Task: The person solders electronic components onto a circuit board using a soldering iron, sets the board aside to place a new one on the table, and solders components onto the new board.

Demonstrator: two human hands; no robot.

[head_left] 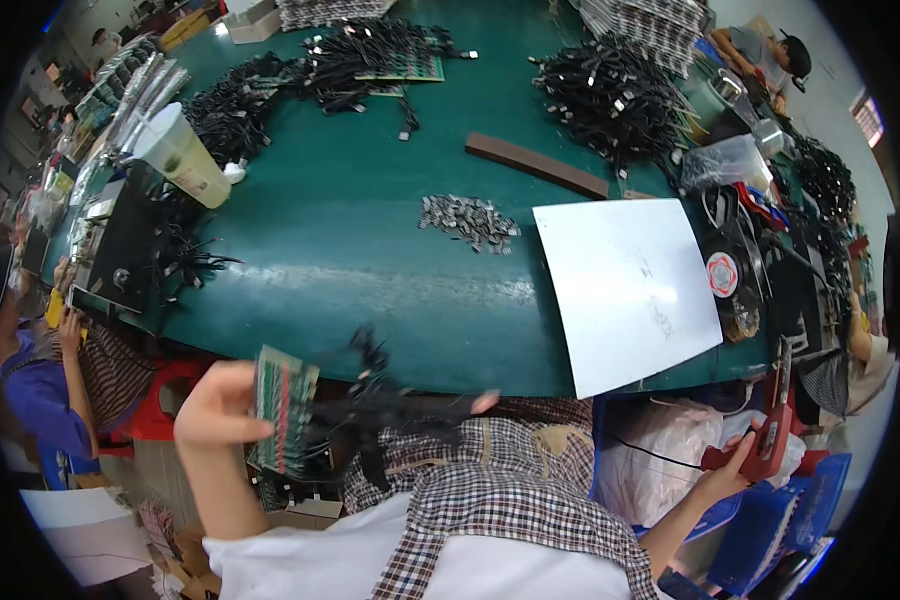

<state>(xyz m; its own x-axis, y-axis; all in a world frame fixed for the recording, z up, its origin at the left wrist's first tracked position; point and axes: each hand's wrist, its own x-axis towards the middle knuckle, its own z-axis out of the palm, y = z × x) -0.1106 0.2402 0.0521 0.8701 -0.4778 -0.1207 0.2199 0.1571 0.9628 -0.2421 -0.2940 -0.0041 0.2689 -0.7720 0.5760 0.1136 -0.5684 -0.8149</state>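
"One green circuit board (284,405), with black cables (370,415) trailing off it: where have you got it?"

"At the lower left of the frame, in front of my checked apron (510,490). My left hand (215,405) pinches it at its left edge, with the cables hanging off the other side."

"Awkward to handle?"

"Light, I'd judge, and stiff, but thin enough to crack if I bent it. The cables look soft and floppy, and a tug could strain the places where they join. I'd keep to the bare edge, pinch firmly in case it's smooth, and leave the wires slack."

"And your other side?"

"My right hand (732,470), at the lower right, is wrapped around a red tool (770,445), its metal tip pointing up. That one I'd expect to be heavier, so I'd take it by the handle only."

"Any containers about?"

"At the upper left of the frame, on the green worktop (320,205), there's a plastic cup (185,160) with what looks like pale yellow liquid inside. Upper right, a clear plastic container (727,165); I can't make out its contents. Lower right, a white plastic bag (660,455) bulges, and I can't tell what fills it."
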